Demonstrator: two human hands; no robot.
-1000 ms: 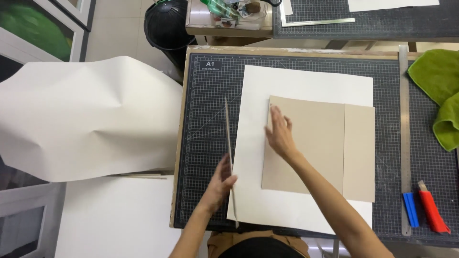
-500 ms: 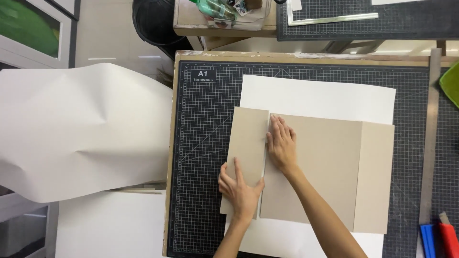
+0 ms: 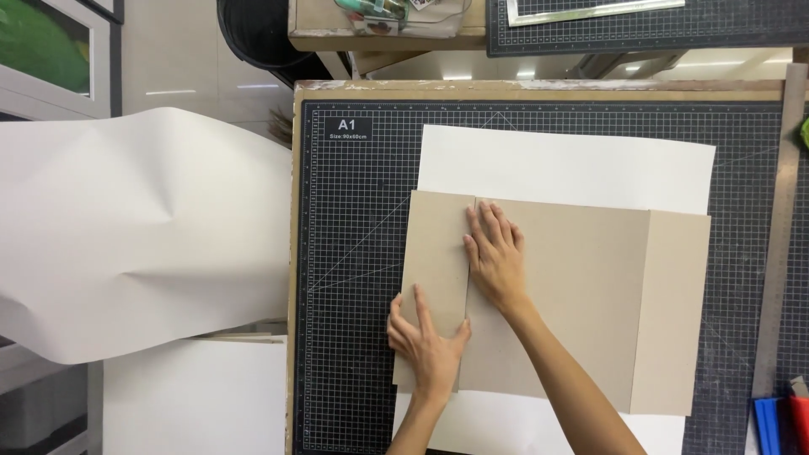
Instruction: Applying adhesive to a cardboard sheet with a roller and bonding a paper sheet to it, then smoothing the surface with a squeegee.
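Note:
A large grey-brown cardboard piece [image 3: 581,295] lies on a white sheet [image 3: 565,168] on the dark gridded cutting mat [image 3: 354,219]. A narrower cardboard strip [image 3: 434,244] lies against its left edge, and another panel [image 3: 674,312] adjoins its right side. My left hand [image 3: 425,341] rests flat on the lower part of the left strip, fingers spread. My right hand [image 3: 495,253] presses flat on the big piece just right of the seam between the two boards. Neither hand grips anything.
A big creased white paper sheet [image 3: 126,236] hangs off to the left of the table. A long metal ruler [image 3: 779,227] lies along the mat's right edge, with blue [image 3: 767,421] and red [image 3: 799,417] tools at the bottom right. A second mat [image 3: 640,29] sits beyond.
One second ago my left hand held a thin strip on edge, left of the white sheet. That strip now lies flat against the big board, with my left hand pressing on it.

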